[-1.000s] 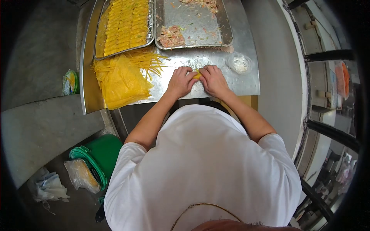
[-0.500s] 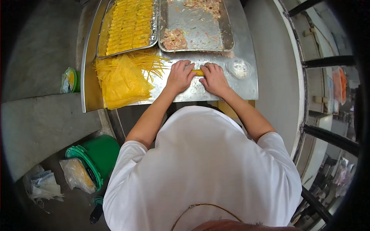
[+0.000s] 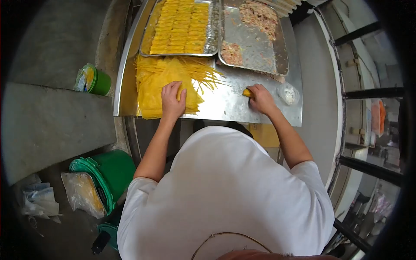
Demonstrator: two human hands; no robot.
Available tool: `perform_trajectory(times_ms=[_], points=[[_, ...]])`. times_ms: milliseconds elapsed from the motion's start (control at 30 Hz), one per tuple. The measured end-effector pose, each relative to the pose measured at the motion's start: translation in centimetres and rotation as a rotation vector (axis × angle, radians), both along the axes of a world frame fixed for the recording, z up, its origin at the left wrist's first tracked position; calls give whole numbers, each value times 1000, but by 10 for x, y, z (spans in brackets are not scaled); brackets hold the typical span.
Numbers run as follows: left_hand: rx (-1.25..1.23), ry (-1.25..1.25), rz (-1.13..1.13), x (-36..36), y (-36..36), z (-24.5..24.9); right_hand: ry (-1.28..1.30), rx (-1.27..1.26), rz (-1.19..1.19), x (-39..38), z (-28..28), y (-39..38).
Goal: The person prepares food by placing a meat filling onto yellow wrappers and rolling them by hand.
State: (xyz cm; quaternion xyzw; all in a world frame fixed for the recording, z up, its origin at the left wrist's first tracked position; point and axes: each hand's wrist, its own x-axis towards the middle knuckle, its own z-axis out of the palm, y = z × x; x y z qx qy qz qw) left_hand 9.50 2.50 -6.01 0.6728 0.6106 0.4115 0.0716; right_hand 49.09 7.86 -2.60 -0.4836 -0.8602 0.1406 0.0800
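My right hand point(image 3: 262, 99) is closed around a yellow roll point(image 3: 247, 93), whose left end sticks out past the fingers above the metal table. My left hand point(image 3: 173, 102) rests on a stack of thin yellow wrapper sheets point(image 3: 149, 93), thumb apart from the fingers; no sheet is visibly lifted. Loose yellow strips point(image 3: 203, 74) fan out from the stack's right side. Behind the stack stands a metal tray point(image 3: 211, 26) with rows of finished yellow rolls point(image 3: 180, 28). Beside it, a second tray point(image 3: 253, 47) contains chopped pinkish filling point(image 3: 260, 17), heaped mostly at the back.
A clear bag or bowl with white contents point(image 3: 288, 94) sits at the right of the metal table point(image 3: 229, 106). On the left are a small green tub point(image 3: 99, 82) and a large green bucket point(image 3: 115, 173). A barred window frame point(image 3: 372, 171) runs along the right.
My hands have separated: the left moved leftward onto the wrapper stack, while the right keeps the yellow roll and has shifted right. The camera view has turned somewhat.
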Motion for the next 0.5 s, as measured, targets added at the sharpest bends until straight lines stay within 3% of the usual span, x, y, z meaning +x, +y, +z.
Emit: perform_trajectory(times_ms=[100,167,200,267,300,400,500], points=[[-32,-44,-5,-4,-1,-10,109,-162,-193,-7,6,-6],[-50,-54,-5,-2,0,-8,597,-667,-615,-8,3,-3],[-58,-37,-4,-1,-1,-8,580,-665,-610,-12,9,-1],[-64,-27,7,0,-2,-7,874,-853,-674,-19,20,10],[-58,-14,8,0,-3,-6,861,-855,-668,-28,29,20],[-58,-4,29,0,-1,-6,929,-825,-594,-65,72,73],[-69,-12,36,0,-2,-6,861,-646,-356,-98,100,160]])
